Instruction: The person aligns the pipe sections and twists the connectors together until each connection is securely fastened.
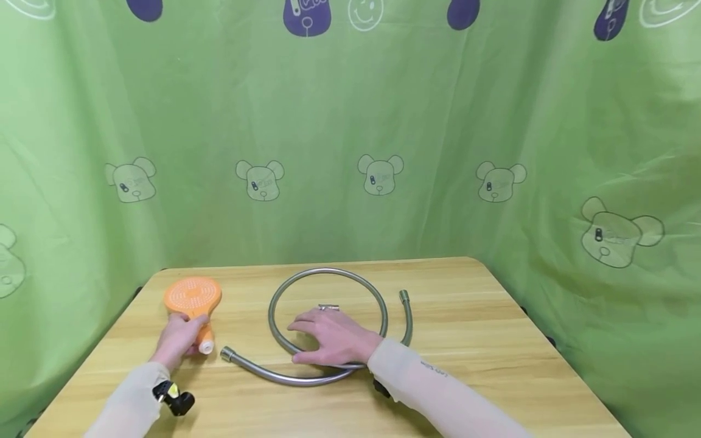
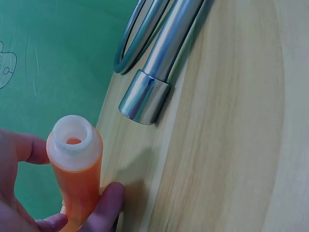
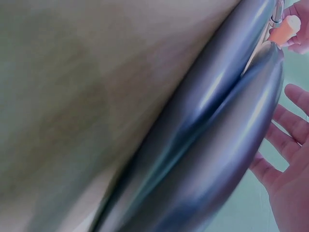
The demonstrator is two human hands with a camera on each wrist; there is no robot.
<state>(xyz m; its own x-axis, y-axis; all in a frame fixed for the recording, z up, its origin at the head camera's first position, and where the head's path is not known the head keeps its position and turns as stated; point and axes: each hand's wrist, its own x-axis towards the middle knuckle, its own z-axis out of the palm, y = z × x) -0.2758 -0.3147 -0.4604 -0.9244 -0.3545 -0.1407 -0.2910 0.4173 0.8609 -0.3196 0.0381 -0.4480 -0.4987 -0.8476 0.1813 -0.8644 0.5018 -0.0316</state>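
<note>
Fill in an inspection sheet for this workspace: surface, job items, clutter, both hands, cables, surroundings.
Surface: wood-grain table.
Job items: orange shower head, its white end unconnected; metal hose looped on the table, both ends free; small silver fitting showing within the loop.
Clutter: nothing seen.
Left hand: holds the shower head.
Right hand: over the hose, fingers spread; whether it touches the hose is unclear.
Cables: nothing seen.
Surroundings: green printed curtain.

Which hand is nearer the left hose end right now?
Left. The left hand, gripping the orange shower head, is just left of the left hose end; the right hand is farther off, to its right.
</note>
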